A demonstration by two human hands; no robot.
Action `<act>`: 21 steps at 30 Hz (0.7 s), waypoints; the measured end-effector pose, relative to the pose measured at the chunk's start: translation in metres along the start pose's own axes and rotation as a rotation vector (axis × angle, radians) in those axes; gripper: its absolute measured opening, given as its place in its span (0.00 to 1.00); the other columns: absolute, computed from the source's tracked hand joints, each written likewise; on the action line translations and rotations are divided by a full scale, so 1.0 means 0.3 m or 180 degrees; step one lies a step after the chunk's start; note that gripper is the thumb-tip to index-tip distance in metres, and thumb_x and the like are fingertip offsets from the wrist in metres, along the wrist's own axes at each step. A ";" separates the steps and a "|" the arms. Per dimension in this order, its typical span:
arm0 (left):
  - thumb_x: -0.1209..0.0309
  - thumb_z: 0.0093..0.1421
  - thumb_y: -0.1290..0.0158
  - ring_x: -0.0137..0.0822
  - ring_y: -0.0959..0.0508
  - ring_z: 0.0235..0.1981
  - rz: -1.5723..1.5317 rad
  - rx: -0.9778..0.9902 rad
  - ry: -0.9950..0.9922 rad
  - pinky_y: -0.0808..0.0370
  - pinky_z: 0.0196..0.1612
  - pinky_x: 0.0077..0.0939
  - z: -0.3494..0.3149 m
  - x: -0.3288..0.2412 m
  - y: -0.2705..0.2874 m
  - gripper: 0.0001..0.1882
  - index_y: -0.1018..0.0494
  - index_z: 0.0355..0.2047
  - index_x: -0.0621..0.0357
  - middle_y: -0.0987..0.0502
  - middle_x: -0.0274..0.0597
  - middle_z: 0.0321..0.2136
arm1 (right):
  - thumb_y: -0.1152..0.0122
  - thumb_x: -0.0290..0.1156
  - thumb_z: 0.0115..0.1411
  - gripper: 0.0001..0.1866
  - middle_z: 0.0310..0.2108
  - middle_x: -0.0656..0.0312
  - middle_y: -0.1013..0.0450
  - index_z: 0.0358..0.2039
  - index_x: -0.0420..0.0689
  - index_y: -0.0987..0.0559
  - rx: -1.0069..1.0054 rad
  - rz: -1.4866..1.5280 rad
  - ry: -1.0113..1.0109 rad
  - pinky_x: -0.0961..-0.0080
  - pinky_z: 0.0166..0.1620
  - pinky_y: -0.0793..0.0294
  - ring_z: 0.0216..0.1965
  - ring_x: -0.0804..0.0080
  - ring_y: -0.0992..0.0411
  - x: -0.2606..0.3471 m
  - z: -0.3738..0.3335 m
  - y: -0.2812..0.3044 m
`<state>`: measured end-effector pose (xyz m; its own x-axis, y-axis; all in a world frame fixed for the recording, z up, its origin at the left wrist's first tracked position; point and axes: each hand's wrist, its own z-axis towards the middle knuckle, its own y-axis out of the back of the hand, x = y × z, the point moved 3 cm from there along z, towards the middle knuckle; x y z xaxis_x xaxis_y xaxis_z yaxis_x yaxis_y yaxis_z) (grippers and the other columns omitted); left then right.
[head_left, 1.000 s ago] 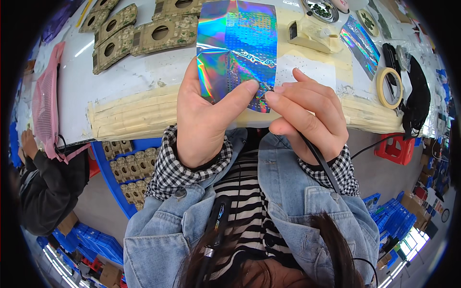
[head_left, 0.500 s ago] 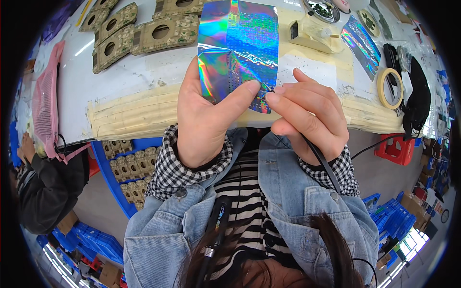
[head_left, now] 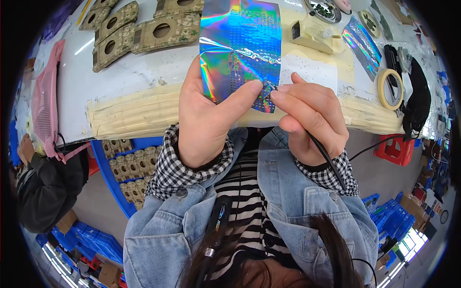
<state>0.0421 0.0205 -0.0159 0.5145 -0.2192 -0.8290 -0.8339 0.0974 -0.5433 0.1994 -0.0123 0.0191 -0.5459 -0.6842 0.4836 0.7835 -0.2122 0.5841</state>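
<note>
My left hand [head_left: 206,117] grips a shiny holographic sticker sheet [head_left: 240,33], thumb on top near its lower right part and the other fingers behind it. Blue, green and rainbow reflections cross the sheet, which is creased across the middle and covered with rows of small cut marks. Close to the left thumb tip, the fingertips of my right hand [head_left: 314,113] are pinched together at the sheet's lower right edge. A slim black tool [head_left: 326,156] runs back from under the right fingers toward the wrist; its working tip is too small to make out.
Camouflage-patterned model hull parts [head_left: 165,31] with round holes lie at the far left. A tan part [head_left: 314,38], a dish of small dark green pieces [head_left: 324,10], another holographic sheet [head_left: 362,48] and a tape roll [head_left: 390,89] are on the right. A pink mesh bag [head_left: 47,101] hangs at left.
The sheet has shifted slightly to the right and its reflections differ. My right fingers have moved a little, and the black tool has turned slightly in them.
</note>
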 end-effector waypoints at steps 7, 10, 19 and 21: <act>0.83 0.55 0.43 0.27 0.22 0.39 0.0043 0.0015 -0.0025 0.25 0.43 0.22 -0.001 -0.004 0.000 0.20 0.34 0.48 0.64 0.23 0.39 0.39 | 0.32 0.31 0.49 0.19 0.39 0.59 0.25 0.43 0.44 0.20 -0.0012 -0.0080 -0.0074 0.59 0.50 0.24 0.40 0.64 0.25 0.010 -0.007 -0.002; 0.83 0.55 0.43 0.27 0.22 0.39 0.0041 0.0027 -0.0031 0.24 0.43 0.23 -0.001 -0.005 -0.002 0.21 0.34 0.48 0.64 0.23 0.40 0.39 | 0.33 0.30 0.52 0.16 0.39 0.59 0.24 0.43 0.44 0.19 -0.0103 -0.0041 -0.0163 0.59 0.51 0.24 0.40 0.64 0.25 0.001 -0.008 0.010; 0.84 0.54 0.43 0.28 0.22 0.40 -0.0020 -0.0020 0.0024 0.24 0.45 0.24 0.000 -0.004 -0.004 0.22 0.35 0.49 0.64 0.23 0.41 0.41 | 0.35 0.29 0.54 0.15 0.39 0.59 0.24 0.43 0.44 0.19 -0.0090 0.0157 -0.0258 0.58 0.52 0.25 0.41 0.65 0.25 -0.011 -0.005 0.023; 0.84 0.54 0.43 0.28 0.22 0.40 -0.0015 -0.0020 0.0028 0.24 0.44 0.24 0.000 -0.004 -0.005 0.22 0.35 0.49 0.64 0.23 0.41 0.41 | 0.35 0.29 0.54 0.15 0.39 0.59 0.24 0.43 0.44 0.19 -0.0073 0.0174 -0.0261 0.58 0.52 0.25 0.41 0.65 0.25 -0.012 -0.005 0.023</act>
<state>0.0428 0.0207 -0.0140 0.5167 -0.2283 -0.8252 -0.8327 0.0902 -0.5464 0.2072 -0.0122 0.0205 -0.5238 -0.6359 0.5667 0.8189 -0.1928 0.5406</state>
